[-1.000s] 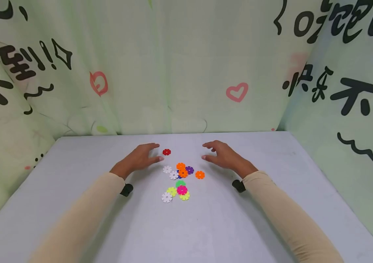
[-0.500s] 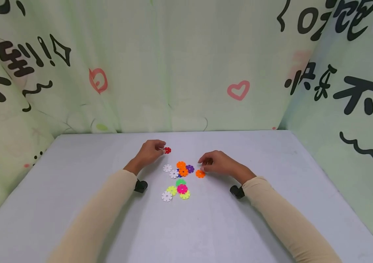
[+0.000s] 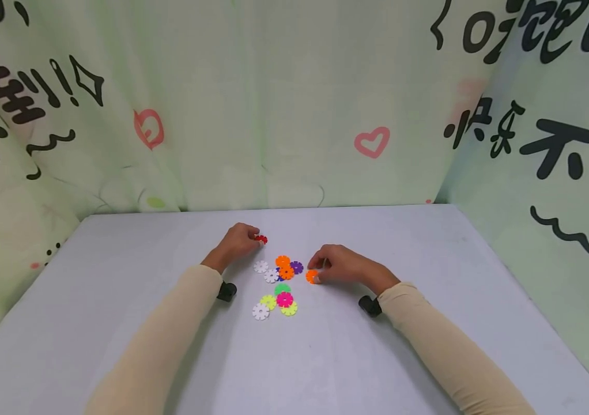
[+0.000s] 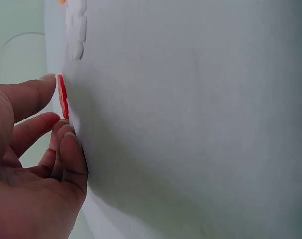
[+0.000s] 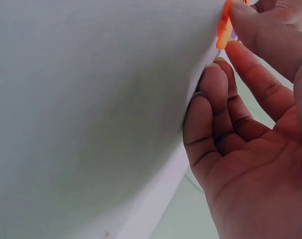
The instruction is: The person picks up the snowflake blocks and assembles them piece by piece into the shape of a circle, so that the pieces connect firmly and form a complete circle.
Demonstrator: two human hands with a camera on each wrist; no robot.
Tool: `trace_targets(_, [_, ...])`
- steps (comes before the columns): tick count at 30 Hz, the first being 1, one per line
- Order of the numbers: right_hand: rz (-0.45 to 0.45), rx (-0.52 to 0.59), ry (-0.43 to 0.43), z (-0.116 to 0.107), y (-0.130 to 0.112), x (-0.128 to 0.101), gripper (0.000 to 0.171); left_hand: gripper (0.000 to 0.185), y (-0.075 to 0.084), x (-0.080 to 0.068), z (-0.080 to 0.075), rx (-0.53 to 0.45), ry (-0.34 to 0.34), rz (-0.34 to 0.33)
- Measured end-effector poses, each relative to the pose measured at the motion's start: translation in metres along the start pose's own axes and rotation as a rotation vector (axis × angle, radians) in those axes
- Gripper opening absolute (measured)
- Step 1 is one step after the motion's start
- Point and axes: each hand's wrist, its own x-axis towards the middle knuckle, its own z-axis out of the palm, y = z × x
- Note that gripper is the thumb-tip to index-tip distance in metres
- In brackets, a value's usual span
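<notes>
A small red notched disc (image 3: 261, 238) lies at the far side of a cluster of coloured discs (image 3: 284, 285) on the table. My left hand (image 3: 256, 238) pinches it between thumb and forefinger; in the left wrist view the red disc (image 4: 62, 97) sits edge-on between those fingertips (image 4: 47, 83). My right hand (image 3: 317, 276) pinches an orange disc (image 3: 311, 276) at the cluster's right side. In the right wrist view the orange disc (image 5: 223, 26) shows between the thumb and forefinger, with the other fingers (image 5: 210, 104) curled against the table.
The pale grey table (image 3: 118, 300) is walled on three sides by green printed cloth (image 3: 294, 115). Loose discs lie between my hands: white (image 3: 260, 312), pink (image 3: 284, 299), green (image 3: 282, 288), purple (image 3: 297, 267) and orange (image 3: 283, 261). Black wrist cameras (image 3: 226, 291) sit under both sleeves.
Both hands went from hovering open to closing on discs. The left fingers closed round the red disc; the right hand came back and left onto the orange disc.
</notes>
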Motion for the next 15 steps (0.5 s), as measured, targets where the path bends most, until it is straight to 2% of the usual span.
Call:
trace_targets(8, [0.002, 0.007, -0.007, 0.0012, -0.0019, 0.0016, 0.017, 0.035, 0.0032, 0.0003, 0.0031, 0.042, 0.026, 0.004])
trace_targets(15, [-0.037, 0.033, -0.016, -0.0003, -0.0011, 0.0005, 0.025, 0.027, 0.0019, -0.0049, 0.0003, 0.016, 0.048, 0.021])
